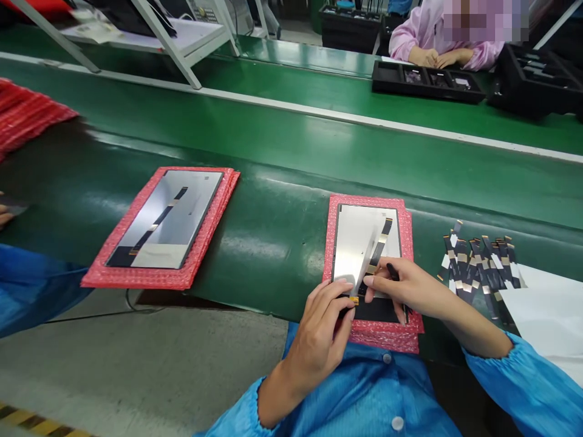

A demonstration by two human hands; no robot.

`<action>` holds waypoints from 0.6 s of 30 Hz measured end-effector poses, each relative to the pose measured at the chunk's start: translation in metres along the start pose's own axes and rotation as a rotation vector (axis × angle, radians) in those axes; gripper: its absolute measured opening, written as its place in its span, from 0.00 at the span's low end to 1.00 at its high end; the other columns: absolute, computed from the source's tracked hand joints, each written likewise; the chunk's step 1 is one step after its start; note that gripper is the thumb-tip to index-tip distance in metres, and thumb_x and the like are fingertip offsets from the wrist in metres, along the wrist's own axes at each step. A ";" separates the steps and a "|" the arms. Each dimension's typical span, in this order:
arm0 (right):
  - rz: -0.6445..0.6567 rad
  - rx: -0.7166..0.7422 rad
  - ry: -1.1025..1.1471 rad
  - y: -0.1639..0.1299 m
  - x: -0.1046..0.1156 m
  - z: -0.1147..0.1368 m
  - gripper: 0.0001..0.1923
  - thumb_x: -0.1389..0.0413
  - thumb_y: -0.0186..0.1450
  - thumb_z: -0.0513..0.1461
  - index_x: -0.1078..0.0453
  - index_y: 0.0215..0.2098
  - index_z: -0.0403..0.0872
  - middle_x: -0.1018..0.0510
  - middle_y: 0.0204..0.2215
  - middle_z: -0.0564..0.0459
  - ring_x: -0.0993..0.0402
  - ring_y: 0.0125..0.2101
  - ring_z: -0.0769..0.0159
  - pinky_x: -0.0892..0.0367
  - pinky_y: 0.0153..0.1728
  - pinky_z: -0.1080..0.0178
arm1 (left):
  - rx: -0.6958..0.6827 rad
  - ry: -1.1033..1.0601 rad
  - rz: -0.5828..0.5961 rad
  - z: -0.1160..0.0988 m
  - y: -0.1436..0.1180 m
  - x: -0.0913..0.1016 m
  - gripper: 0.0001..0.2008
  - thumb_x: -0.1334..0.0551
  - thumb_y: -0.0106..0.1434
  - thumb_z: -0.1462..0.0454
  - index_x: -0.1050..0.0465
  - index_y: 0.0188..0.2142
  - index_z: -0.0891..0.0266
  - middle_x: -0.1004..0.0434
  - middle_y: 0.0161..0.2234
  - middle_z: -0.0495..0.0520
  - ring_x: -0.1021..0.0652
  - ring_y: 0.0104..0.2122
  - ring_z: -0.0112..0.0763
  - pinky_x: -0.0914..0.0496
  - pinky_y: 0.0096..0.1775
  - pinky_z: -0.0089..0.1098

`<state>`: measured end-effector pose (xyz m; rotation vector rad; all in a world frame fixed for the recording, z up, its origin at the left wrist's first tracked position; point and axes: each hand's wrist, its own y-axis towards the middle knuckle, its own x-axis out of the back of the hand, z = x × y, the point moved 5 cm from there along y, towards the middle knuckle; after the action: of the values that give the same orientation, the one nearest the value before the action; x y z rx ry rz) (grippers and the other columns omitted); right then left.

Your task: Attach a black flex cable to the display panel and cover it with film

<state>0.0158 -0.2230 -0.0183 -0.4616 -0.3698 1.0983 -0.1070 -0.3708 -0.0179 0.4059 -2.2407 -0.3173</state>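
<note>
A display panel [364, 240] lies face down on a stack of red bubble-wrap pads [407, 218] at the green belt's near edge. A black and gold flex cable [380, 246] runs down its back. My left hand [325, 331] pinches the cable's lower end at the panel's bottom edge. My right hand [405, 285] presses on the same spot from the right, with a thin dark tool under its fingers. Both sleeves are blue.
A second panel [168, 218] on red pads lies to the left. Several loose flex cables [478, 261] sit on the right beside white sheets [546, 315]. More red pads [22, 115] lie far left. Across the belt a person in pink [437, 36] works over black trays [426, 82].
</note>
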 end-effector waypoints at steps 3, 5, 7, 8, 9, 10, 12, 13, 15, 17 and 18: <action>0.032 0.001 -0.038 0.002 -0.007 0.003 0.14 0.43 0.66 0.50 0.34 0.32 0.49 0.17 0.27 0.56 0.29 0.07 0.72 0.40 0.05 0.71 | -0.007 -0.015 -0.029 0.002 -0.002 0.002 0.07 0.38 0.66 0.65 0.30 0.44 0.56 0.25 0.55 0.50 0.26 0.58 0.34 0.27 0.61 0.46; 0.040 -0.002 -0.061 0.003 -0.010 0.004 0.14 0.43 0.67 0.50 0.34 0.32 0.50 0.20 0.22 0.59 0.30 0.08 0.72 0.40 0.06 0.72 | -0.014 -0.017 -0.041 0.004 -0.004 0.003 0.07 0.38 0.65 0.66 0.30 0.43 0.56 0.25 0.54 0.50 0.26 0.57 0.32 0.28 0.63 0.45; 0.040 -0.007 -0.071 0.003 -0.012 0.003 0.12 0.43 0.67 0.49 0.33 0.32 0.50 0.21 0.21 0.60 0.29 0.08 0.72 0.38 0.07 0.72 | -0.019 -0.014 -0.041 0.005 -0.005 0.003 0.07 0.38 0.65 0.67 0.30 0.43 0.56 0.25 0.54 0.50 0.26 0.57 0.32 0.28 0.63 0.44; 0.038 -0.010 -0.073 0.004 -0.012 0.002 0.12 0.43 0.67 0.49 0.33 0.32 0.51 0.21 0.21 0.60 0.29 0.09 0.72 0.38 0.07 0.72 | -0.022 -0.013 -0.041 0.006 -0.006 0.003 0.07 0.38 0.65 0.67 0.30 0.43 0.57 0.24 0.53 0.50 0.25 0.57 0.31 0.28 0.63 0.44; 0.038 -0.015 -0.076 0.005 -0.012 0.001 0.12 0.43 0.67 0.49 0.33 0.32 0.51 0.21 0.21 0.59 0.29 0.09 0.72 0.38 0.07 0.72 | -0.025 -0.012 -0.039 0.006 -0.006 0.003 0.07 0.38 0.65 0.67 0.30 0.43 0.57 0.24 0.53 0.50 0.25 0.57 0.31 0.28 0.62 0.44; 0.039 -0.018 -0.079 0.005 -0.012 0.000 0.12 0.43 0.67 0.49 0.33 0.33 0.50 0.21 0.22 0.59 0.29 0.09 0.72 0.38 0.07 0.72 | -0.026 -0.011 -0.038 0.006 -0.006 0.003 0.07 0.39 0.66 0.67 0.30 0.43 0.57 0.24 0.53 0.50 0.25 0.56 0.32 0.28 0.62 0.44; 0.039 -0.022 -0.084 0.006 -0.013 -0.001 0.12 0.43 0.67 0.49 0.33 0.33 0.50 0.21 0.22 0.59 0.29 0.09 0.73 0.37 0.07 0.72 | -0.026 -0.011 -0.040 0.006 -0.006 0.003 0.06 0.39 0.66 0.67 0.30 0.43 0.57 0.24 0.52 0.51 0.24 0.56 0.32 0.28 0.62 0.46; 0.040 -0.023 -0.087 0.006 -0.013 -0.001 0.12 0.43 0.67 0.49 0.33 0.34 0.50 0.21 0.22 0.59 0.29 0.09 0.73 0.36 0.07 0.72 | -0.023 -0.010 -0.040 0.005 -0.006 0.003 0.06 0.39 0.66 0.67 0.30 0.43 0.57 0.23 0.52 0.51 0.24 0.56 0.33 0.28 0.61 0.46; 0.044 -0.025 -0.091 0.007 -0.014 0.000 0.11 0.43 0.67 0.48 0.33 0.34 0.50 0.21 0.23 0.59 0.30 0.09 0.73 0.36 0.07 0.72 | -0.020 -0.010 -0.037 0.005 -0.006 0.004 0.07 0.38 0.65 0.67 0.30 0.43 0.57 0.23 0.53 0.52 0.24 0.56 0.33 0.28 0.62 0.46; 0.047 -0.031 -0.092 0.007 -0.015 0.000 0.11 0.43 0.67 0.48 0.33 0.34 0.51 0.21 0.23 0.58 0.30 0.09 0.72 0.36 0.06 0.71 | -0.020 -0.010 -0.032 0.005 -0.006 0.004 0.07 0.38 0.65 0.67 0.30 0.43 0.57 0.23 0.53 0.52 0.25 0.57 0.33 0.28 0.62 0.45; 0.047 -0.034 -0.093 0.008 -0.015 0.000 0.10 0.42 0.67 0.48 0.33 0.34 0.51 0.21 0.23 0.58 0.29 0.09 0.72 0.37 0.06 0.71 | -0.020 -0.011 -0.030 0.005 -0.006 0.004 0.07 0.38 0.65 0.67 0.30 0.43 0.58 0.23 0.53 0.52 0.25 0.57 0.33 0.28 0.62 0.46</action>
<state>0.0039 -0.2337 -0.0231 -0.4517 -0.4620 1.1638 -0.1121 -0.3769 -0.0207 0.4284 -2.2420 -0.3580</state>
